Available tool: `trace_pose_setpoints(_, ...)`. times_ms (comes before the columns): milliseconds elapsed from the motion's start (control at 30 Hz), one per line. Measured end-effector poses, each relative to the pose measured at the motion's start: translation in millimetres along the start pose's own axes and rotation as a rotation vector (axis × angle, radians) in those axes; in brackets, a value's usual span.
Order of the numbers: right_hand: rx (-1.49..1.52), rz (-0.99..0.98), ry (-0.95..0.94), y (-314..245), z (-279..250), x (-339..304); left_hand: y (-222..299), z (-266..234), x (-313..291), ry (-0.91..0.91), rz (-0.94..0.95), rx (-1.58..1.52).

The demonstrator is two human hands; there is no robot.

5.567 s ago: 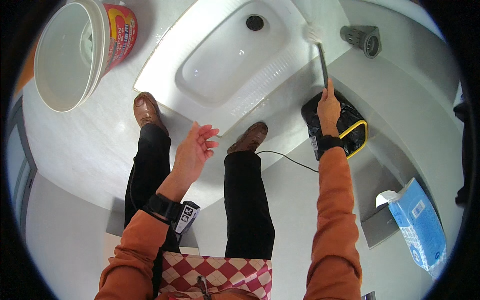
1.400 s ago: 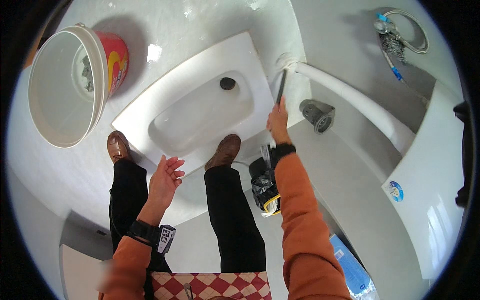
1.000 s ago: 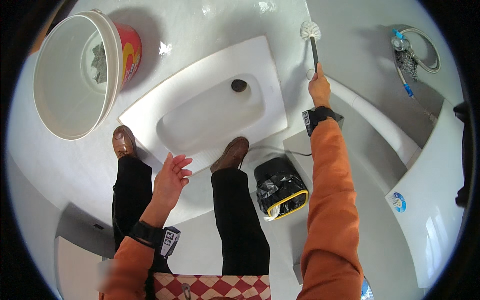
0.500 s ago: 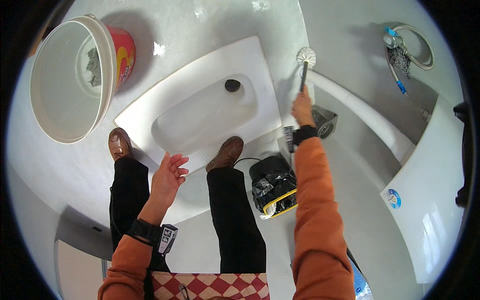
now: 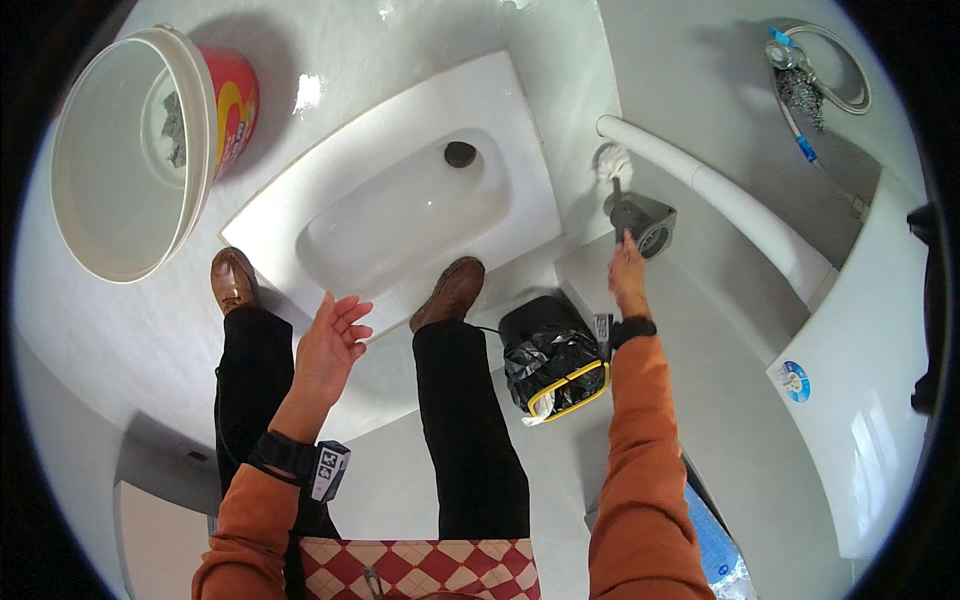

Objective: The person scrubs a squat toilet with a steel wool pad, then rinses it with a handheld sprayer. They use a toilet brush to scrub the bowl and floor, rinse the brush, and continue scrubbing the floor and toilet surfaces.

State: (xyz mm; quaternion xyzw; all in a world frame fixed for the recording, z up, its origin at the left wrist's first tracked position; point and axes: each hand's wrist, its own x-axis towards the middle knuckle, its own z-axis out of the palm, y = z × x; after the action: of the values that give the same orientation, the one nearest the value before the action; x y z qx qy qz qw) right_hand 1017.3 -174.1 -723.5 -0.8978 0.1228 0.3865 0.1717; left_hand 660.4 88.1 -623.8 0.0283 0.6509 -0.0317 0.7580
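Note:
My right hand (image 5: 628, 277) is closed round the dark handle of a toilet brush (image 5: 613, 162). The brush's white bristle head points away from me, near the end of a white pipe. Its handle runs over or beside a grey box-shaped fitting (image 5: 650, 226) with a round opening; whether they touch I cannot tell. My left hand (image 5: 333, 345) is held in the air above my legs, palm partly up, fingers apart and holding nothing. Left of the brush lies a white squat toilet (image 5: 520, 110) with a dark drain hole (image 5: 460, 154).
At the far left stands a large white bucket (image 5: 110, 262) with grey material inside. A small black bin (image 5: 545, 330) with a bag and yellow rim sits by my right shoe. A white pipe (image 5: 720, 188) crosses the right side. Beyond it hangs a coiled hose (image 5: 868, 92).
My right hand has drawn nearer to me and slightly right. The brush head has come from above the pipe's end down to the grey fitting. My left hand has hardly moved.

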Motion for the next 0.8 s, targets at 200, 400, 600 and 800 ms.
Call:
trace_pose_setpoints(200, -0.155, -0.136, 0.119, -13.7, 59.1, 47.2, -7.4, -5.6, 1.8, 0.004, -0.017, 0.021)
trace_pose_setpoints(400, -0.361, -0.434, 0.04, 48.1, 79.9, -37.0, -8.3, 2.7, 1.6, -0.011, -0.009, 0.044)
trace_pose_setpoints(600, 0.041, -0.058, -0.128, 27.7, 26.2, -33.5, -6.7, 0.3, 0.9, 0.006, -0.003, 0.047)
trace_pose_setpoints(800, -0.158, -0.643, 0.275, 1.8, 147.9, -24.2, -9.2, -1.2, 1.7, -0.007, -0.004, 0.055)
